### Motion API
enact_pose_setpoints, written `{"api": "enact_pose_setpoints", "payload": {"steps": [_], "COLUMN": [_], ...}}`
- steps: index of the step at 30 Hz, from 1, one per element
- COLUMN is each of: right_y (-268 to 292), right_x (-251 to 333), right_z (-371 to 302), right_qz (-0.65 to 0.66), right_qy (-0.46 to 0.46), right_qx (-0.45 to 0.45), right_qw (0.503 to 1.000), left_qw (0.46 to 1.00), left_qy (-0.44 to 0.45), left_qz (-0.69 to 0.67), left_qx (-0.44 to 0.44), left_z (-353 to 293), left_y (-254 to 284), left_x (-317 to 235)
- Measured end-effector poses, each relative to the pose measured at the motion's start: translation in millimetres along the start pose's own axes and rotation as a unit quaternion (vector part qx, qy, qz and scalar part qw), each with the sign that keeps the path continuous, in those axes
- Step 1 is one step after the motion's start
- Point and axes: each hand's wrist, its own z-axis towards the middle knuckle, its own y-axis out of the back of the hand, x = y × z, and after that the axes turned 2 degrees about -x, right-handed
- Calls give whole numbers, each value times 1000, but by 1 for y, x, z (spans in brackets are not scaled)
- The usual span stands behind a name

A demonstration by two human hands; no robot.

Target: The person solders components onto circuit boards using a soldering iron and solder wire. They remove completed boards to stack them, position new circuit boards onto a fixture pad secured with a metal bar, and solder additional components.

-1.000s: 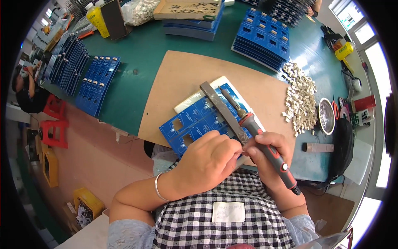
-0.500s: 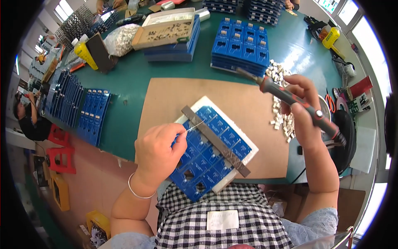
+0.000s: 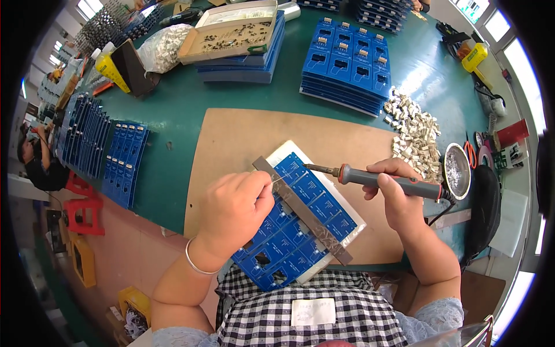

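A blue panel of circuit boards (image 3: 330, 207) lies turned at an angle on a white pad (image 3: 359, 227), with a dark flat bar (image 3: 304, 214) across it. My left hand (image 3: 231, 205) is over the panel's left part, thumb and finger pinching a thin solder wire (image 3: 280, 178) that points to the right. In my right hand (image 3: 399, 199) is a grey and red soldering iron (image 3: 378, 178), held level like a pen. Its tip is above the panel's far end, near the wire; whether it touches the board, I cannot tell.
Beneath the pad is a brown sheet (image 3: 243, 130) on a green table. White connectors (image 3: 413, 130) are heaped at the right beside a round metal bowl (image 3: 457, 172). Blue board stacks (image 3: 344, 75) and a cardboard tray of small parts (image 3: 231, 43) stand at the back.
The soldering iron has come down and left in my right hand, from above the connectors to the panel's far end. My left hand has shifted slightly right with the wire.
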Motion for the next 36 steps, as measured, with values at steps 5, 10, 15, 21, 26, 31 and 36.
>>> {"api": "enact_pose_setpoints", "payload": {"steps": [5,10,15,21,26,31,36], "right_y": [-1,-1,-5,-7,-5,-5,-7], "right_x": [-2,-2,-2,-4,-4,-4,-3], "right_z": [1,2,2,2,3,3,2], "right_qz": [-13,-16,-11,-11,-16,-15,-14], "right_qy": [-3,-3,-4,-1,-9,-9,-14], "right_qx": [-9,-2,3,-2,-2,3,1], "right_qw": [1000,1000,1000,1000,1000,1000,1000], "left_qw": [1000,998,999,999,998,998,998], "left_qy": [-5,-45,-39,-39,-46,-46,-46], "left_qz": [8,9,15,18,26,27,31], "left_qx": [8,-37,-21,-19,-30,-29,-17], "left_z": [0,2,1,1,3,2,2], "left_y": [-4,-11,-10,-10,-9,-9,-10], "left_x": [2,5,8,7,7,6,8]}}
